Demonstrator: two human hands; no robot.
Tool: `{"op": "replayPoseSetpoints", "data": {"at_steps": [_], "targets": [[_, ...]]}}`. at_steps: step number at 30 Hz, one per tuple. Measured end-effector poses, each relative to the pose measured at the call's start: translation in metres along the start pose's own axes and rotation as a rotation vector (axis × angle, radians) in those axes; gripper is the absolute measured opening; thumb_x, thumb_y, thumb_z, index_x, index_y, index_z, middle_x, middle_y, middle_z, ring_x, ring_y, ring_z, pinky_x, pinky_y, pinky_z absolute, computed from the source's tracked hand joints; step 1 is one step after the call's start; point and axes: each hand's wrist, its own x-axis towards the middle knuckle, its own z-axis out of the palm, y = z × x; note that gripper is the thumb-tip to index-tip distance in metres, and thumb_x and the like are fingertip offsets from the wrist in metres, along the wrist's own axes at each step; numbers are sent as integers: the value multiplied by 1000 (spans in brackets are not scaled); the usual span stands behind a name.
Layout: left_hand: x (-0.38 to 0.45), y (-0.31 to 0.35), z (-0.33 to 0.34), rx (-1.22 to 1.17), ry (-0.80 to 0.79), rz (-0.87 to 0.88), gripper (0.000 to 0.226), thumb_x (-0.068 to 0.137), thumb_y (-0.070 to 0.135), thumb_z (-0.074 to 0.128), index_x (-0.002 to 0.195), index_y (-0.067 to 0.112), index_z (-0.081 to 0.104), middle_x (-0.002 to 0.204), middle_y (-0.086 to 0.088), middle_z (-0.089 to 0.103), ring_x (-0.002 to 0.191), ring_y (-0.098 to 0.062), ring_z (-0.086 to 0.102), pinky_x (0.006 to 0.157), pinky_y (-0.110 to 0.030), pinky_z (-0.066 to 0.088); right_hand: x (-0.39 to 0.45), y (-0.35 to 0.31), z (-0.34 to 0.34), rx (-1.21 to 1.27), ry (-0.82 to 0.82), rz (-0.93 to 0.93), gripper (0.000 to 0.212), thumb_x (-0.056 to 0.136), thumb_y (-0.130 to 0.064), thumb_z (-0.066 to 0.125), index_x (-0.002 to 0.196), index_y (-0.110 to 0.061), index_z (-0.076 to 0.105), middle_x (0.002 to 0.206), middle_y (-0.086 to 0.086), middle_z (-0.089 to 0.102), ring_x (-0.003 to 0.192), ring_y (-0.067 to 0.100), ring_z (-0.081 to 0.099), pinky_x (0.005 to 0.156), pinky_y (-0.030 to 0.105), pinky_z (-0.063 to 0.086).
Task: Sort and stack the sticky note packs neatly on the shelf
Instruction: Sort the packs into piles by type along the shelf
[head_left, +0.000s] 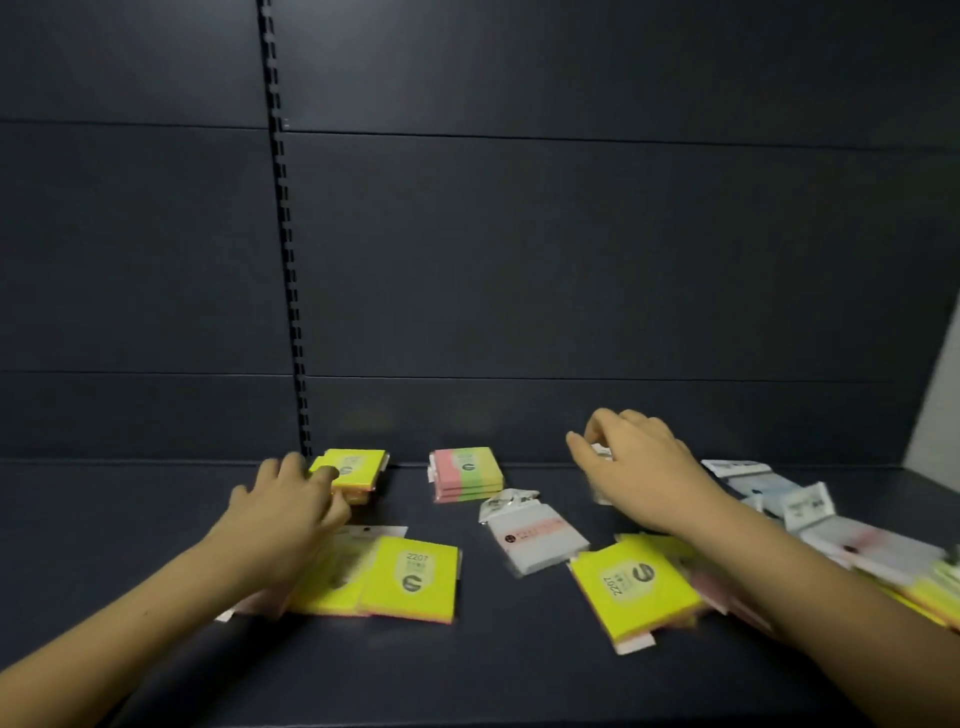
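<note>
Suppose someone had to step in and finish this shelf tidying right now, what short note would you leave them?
Left hand: fingers resting on the yellow stack at the back of the shelf; grip unclear.
Right hand: pinching a white-wrapped pack near the back.
Done: the yellow stack and a pink-and-green stack stand against the back wall.
Left: two yellow packs at front left, a white pack in the middle, a tilted yellow pack, and a mixed heap at the right, all unsorted.

Dim, even light on a dark shelf (467, 675); soft focus throughout, motion blur on the right hand (639, 467), wide-angle bending at edges.
</note>
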Motion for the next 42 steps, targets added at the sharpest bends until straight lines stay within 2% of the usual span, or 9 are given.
{"op": "replayPoseSetpoints", "data": {"at_steps": [3, 6, 8, 21, 25, 30, 34, 39, 42], "targets": [[7, 18, -1, -74, 54, 109, 44, 98, 40, 24, 136, 23, 37, 130, -5, 35, 116, -27, 35, 91, -43, 42, -8, 14, 0, 11, 12, 11, 33, 93, -51, 41, 90, -20, 52, 96, 2, 53, 102, 30, 51, 92, 44, 44], [7, 43, -4, -160, 105, 188, 72, 80, 56, 3, 122, 24, 51, 119, -3, 45, 110, -26, 42, 87, -43, 44, -16, 33, -3, 2, 6, 0, 32, 93, -50, 41, 93, -20, 53, 99, 2, 56, 102, 29, 52, 92, 45, 45], [9, 62, -4, -248, 156, 235, 79, 76, 58, 1, 114, 20, 59, 112, -4, 53, 108, -26, 48, 91, -43, 43, -18, 52, -9, -11, 28, -8, 33, 93, -50, 41, 94, -20, 54, 99, 3, 58, 101, 28, 53, 91, 45, 46], [-13, 198, -34, -264, 200, 331, 52, 76, 52, 17, 89, 22, 58, 82, 3, 53, 82, -14, 46, 72, -30, 35, -32, 198, -68, 35, 30, -56, 31, 94, -49, 42, 87, -23, 57, 89, -6, 58, 88, 17, 57, 83, 42, 49], [-22, 229, -43, -267, 202, 349, 59, 76, 55, 19, 99, 21, 61, 88, 2, 54, 90, -17, 47, 80, -37, 45, -47, 219, -73, 71, -17, -109, 25, 94, -45, 44, 87, -25, 57, 92, -8, 58, 88, 13, 56, 82, 39, 50], [-21, 250, -49, -233, 239, 375, 60, 77, 55, 19, 101, 21, 63, 90, 1, 58, 87, -17, 50, 84, -37, 45, -74, 233, -66, -12, -133, -283, 20, 95, -44, 41, 100, -32, 55, 105, -17, 53, 102, 3, 48, 95, 28, 41], [-20, 259, -48, -254, 246, 397, 63, 76, 55, 19, 104, 20, 63, 98, -1, 61, 93, -18, 53, 83, -34, 45, -94, 228, -54, -52, -95, -309, 23, 96, -44, 38, 97, -27, 54, 100, -11, 53, 97, 5, 46, 88, 26, 43], [-14, 264, -46, -238, 233, 422, 64, 76, 56, 16, 106, 23, 61, 101, 2, 61, 93, -15, 50, 81, -29, 43, -101, 225, -42, -108, -196, -519, 38, 97, -52, 27, 121, -32, 48, 118, -14, 45, 108, 3, 39, 96, 25, 38], [-13, 264, -45, -237, 235, 425, 65, 75, 58, 15, 109, 25, 60, 103, 4, 60, 94, -13, 49, 82, -28, 42, -97, 234, -39, -112, -263, -519, 47, 97, -61, 23, 134, -38, 40, 134, -21, 37, 120, -3, 32, 102, 18, 30]]}}
